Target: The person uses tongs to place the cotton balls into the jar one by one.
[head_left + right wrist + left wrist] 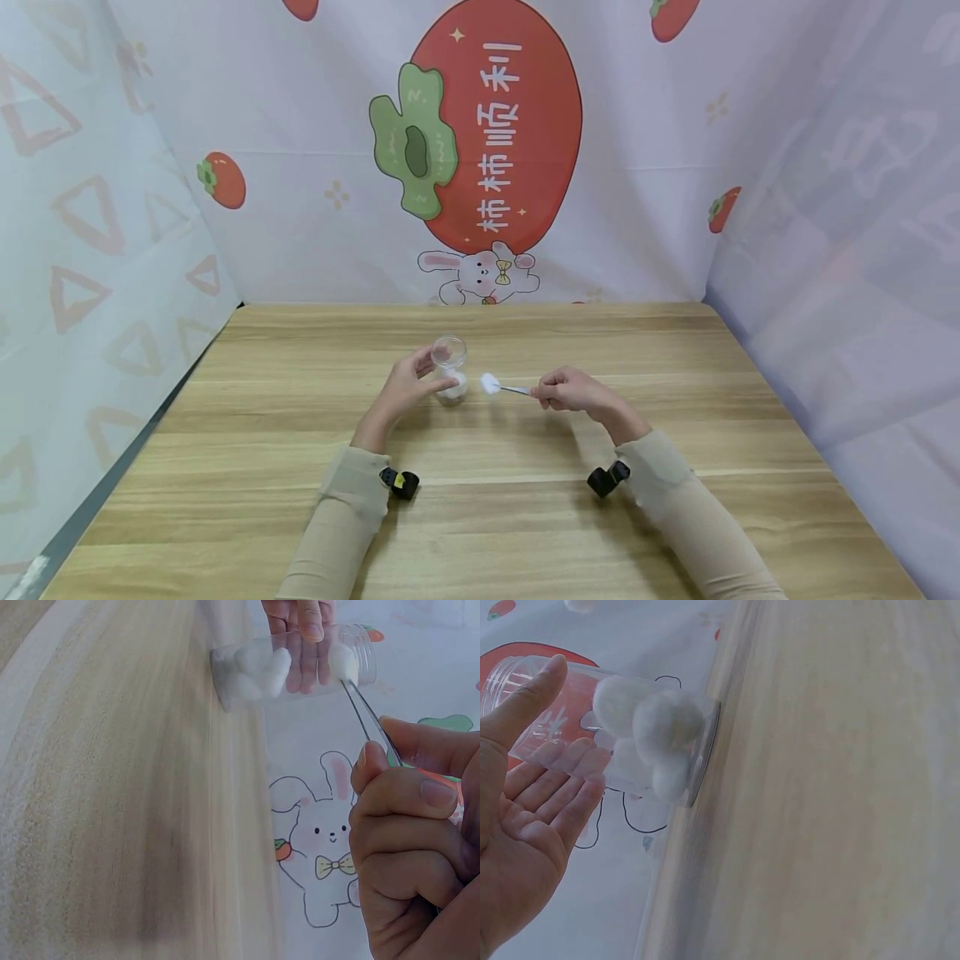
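Observation:
A clear plastic jar (pixel 450 357), its mouth uncovered, stands upright on the wooden table with several white cotton balls (pixel 656 724) in its lower part. My left hand (pixel 408 383) holds the jar from the left, thumb on the near side and fingers round the far side. To the right of it, my right hand (pixel 576 390) pinches a pair of metal tweezers (pixel 516 389) between thumb and curled fingers. At the tweezers' tips is one cotton ball (pixel 490 383), a short way right of the jar; in the right wrist view it overlaps the jar near its mouth.
The wooden table (pixel 487 517) ends at a white cloth backdrop (pixel 300 225) printed with persimmons and a rabbit. Pale cloth sheets hang along the left and right sides. A small black camera (pixel 401 483) sits on the left wrist, another (pixel 607 479) on the right wrist.

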Demonstrator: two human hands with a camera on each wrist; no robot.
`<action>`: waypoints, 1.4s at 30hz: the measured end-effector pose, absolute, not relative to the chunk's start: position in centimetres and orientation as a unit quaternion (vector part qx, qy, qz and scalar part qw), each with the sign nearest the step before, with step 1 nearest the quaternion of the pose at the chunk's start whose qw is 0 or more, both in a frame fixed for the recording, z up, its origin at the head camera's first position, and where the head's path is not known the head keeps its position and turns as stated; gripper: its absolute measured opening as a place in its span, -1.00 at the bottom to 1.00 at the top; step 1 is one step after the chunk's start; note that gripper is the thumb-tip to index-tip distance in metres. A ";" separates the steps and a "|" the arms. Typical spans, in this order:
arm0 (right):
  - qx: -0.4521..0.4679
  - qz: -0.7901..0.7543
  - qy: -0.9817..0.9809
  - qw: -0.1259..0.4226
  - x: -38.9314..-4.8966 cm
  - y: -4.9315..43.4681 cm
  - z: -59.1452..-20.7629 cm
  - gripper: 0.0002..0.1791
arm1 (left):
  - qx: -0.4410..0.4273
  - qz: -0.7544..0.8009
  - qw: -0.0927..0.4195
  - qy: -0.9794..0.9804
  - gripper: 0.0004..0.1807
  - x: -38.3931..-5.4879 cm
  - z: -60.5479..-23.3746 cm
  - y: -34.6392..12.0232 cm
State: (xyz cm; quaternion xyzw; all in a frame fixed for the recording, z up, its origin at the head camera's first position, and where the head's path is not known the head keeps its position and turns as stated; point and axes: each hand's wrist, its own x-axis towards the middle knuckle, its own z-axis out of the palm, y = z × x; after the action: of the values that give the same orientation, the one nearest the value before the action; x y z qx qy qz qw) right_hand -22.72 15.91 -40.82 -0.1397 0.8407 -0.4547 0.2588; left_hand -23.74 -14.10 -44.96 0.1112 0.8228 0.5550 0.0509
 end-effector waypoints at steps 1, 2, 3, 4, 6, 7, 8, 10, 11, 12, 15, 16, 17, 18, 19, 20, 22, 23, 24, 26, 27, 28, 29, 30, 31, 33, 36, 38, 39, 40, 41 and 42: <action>-0.141 -0.454 0.841 0.258 -22.7 15.9 -40.8 -0.59 | 0.110 0.554 0.051 0.824 -0.24 -23.8 -45.0 -14.1; -0.141 -0.455 0.841 0.257 -22.7 15.9 -40.7 -0.59 | 0.111 0.553 0.051 0.824 -0.23 -23.8 -45.0 -14.1; -0.141 -0.455 0.841 0.256 -22.8 15.9 -40.7 -0.59 | 0.109 0.554 0.052 0.824 -0.24 -23.8 -45.0 -14.1; -0.140 -0.456 0.841 0.255 -22.8 15.9 -40.6 -0.60 | 0.109 0.554 0.052 0.824 -0.23 -23.8 -45.0 -14.1; -0.136 -0.458 0.840 0.257 -22.8 15.9 -40.5 -0.61 | 0.108 0.556 0.053 0.823 -0.22 -23.8 -45.0 -14.1; -0.135 -0.458 0.841 0.256 -22.8 15.8 -40.4 -0.62 | 0.108 0.556 0.053 0.822 -0.21 -23.8 -45.0 -14.1; -0.134 -0.459 0.840 0.257 -22.8 15.8 -40.4 -0.63 | 0.106 0.557 0.054 0.822 -0.21 -23.7 -44.9 -14.1; -0.132 -0.462 0.838 0.258 -22.8 15.7 -40.1 -0.64 | 0.102 0.559 0.055 0.821 -0.20 -23.7 -44.9 -14.1; -0.133 -0.463 0.838 0.258 -22.8 15.7 -40.0 -0.64 | 0.100 0.559 0.056 0.821 -0.20 -23.6 -44.8 -14.0; -0.134 -0.464 0.837 0.256 -22.8 15.7 -39.9 -0.64 | 0.098 0.560 0.057 0.821 -0.20 -23.6 -44.8 -14.0; -0.135 -0.468 0.836 0.252 -22.8 15.6 -39.5 -0.64 | 0.097 0.560 0.056 0.821 -0.20 -23.6 -44.8 -14.0; -0.135 -0.467 0.837 0.250 -22.9 15.5 -39.4 -0.63 | 0.098 0.560 0.056 0.820 -0.21 -23.6 -44.8 -14.0; -0.135 -0.468 0.837 0.249 -22.9 15.5 -39.4 -0.62 | 0.097 0.561 0.056 0.820 -0.22 -23.7 -44.8 -14.0; -0.132 -0.469 0.837 0.248 -22.9 15.5 -39.3 -0.63 | 0.099 0.560 0.056 0.821 -0.22 -23.7 -44.9 -14.0; -0.132 -0.469 0.837 0.248 -23.0 15.5 -39.2 -0.63 | 0.101 0.560 0.055 0.821 -0.22 -23.7 -44.9 -14.0; -0.129 -0.470 0.837 0.249 -23.0 15.4 -39.2 -0.63 | 0.100 0.561 0.056 0.820 -0.23 -23.7 -44.9 -14.0; -0.123 -0.473 0.836 0.250 -23.1 15.4 -39.1 -0.64 | 0.102 0.559 0.057 0.821 -0.24 -23.7 -44.9 -14.1; -0.120 -0.475 0.834 0.252 -23.1 15.4 -39.1 -0.65 | 0.102 0.559 0.057 0.821 -0.24 -23.7 -44.9 -14.1; -0.119 -0.476 0.834 0.253 -23.2 15.3 -39.1 -0.66 | 0.101 0.559 0.057 0.821 -0.24 -23.7 -44.9 -14.1; -0.117 -0.479 0.832 0.255 -23.2 15.3 -39.0 -0.66 | 0.100 0.560 0.058 0.820 -0.24 -23.7 -44.9 -14.1; -0.117 -0.479 0.832 0.255 -23.2 15.3 -39.0 -0.66 | 0.101 0.560 0.057 0.820 -0.23 -23.7 -44.9 -14.1; -0.119 -0.479 0.831 0.256 -23.3 15.2 -38.9 -0.66 | 0.101 0.561 0.057 0.820 -0.23 -23.7 -44.9 -14.1; -0.120 -0.479 0.831 0.257 -23.3 15.2 -38.8 -0.66 | 0.102 0.562 0.056 0.819 -0.23 -23.6 -44.9 -14.1; -0.123 -0.477 0.831 0.257 -23.3 15.1 -38.7 -0.65 | 0.104 0.563 0.055 0.818 -0.23 -23.6 -44.9 -14.1; -0.123 -0.478 0.831 0.257 -23.3 15.1 -38.6 -0.65 | 0.106 0.564 0.055 0.817 -0.23 -23.7 -44.9 -14.1; -0.123 -0.477 0.831 0.257 -23.3 15.0 -38.4 -0.65 | 0.108 0.567 0.054 0.815 -0.23 -23.7 -45.0 -14.1; -0.122 -0.477 0.832 0.255 -23.4 14.8 -38.1 -0.66 | 0.112 0.571 0.053 0.811 -0.24 -23.7 -45.1 -14.1; -0.123 -0.476 0.833 0.252 -23.5 14.7 -37.9 -0.65 | 0.116 0.572 0.053 0.810 -0.25 -23.7 -45.1 -14.1; -0.125 -0.476 0.834 0.250 -23.6 14.6 -37.8 -0.65 | 0.116 0.572 0.053 0.810 -0.25 -23.7 -45.1 -14.1; -0.124 -0.476 0.834 0.248 -23.6 14.6 -37.8 -0.65 | 0.117 0.571 0.053 0.811 -0.26 -23.7 -45.1 -14.1; -0.123 -0.477 0.834 0.247 -23.7 14.5 -37.7 -0.65 | 0.117 0.569 0.053 0.812 -0.26 -23.8 -45.1 -14.1; -0.122 -0.478 0.834 0.246 -23.8 14.4 -37.7 -0.66 | 0.116 0.568 0.053 0.813 -0.27 -23.8 -45.1 -14.1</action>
State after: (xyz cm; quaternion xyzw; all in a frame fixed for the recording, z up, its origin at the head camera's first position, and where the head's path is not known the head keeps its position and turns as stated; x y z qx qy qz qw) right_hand -23.78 14.43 -37.66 -0.1225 0.8341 -0.4783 0.2461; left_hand -23.78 -14.10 -45.11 0.1161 0.8131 0.5680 0.0529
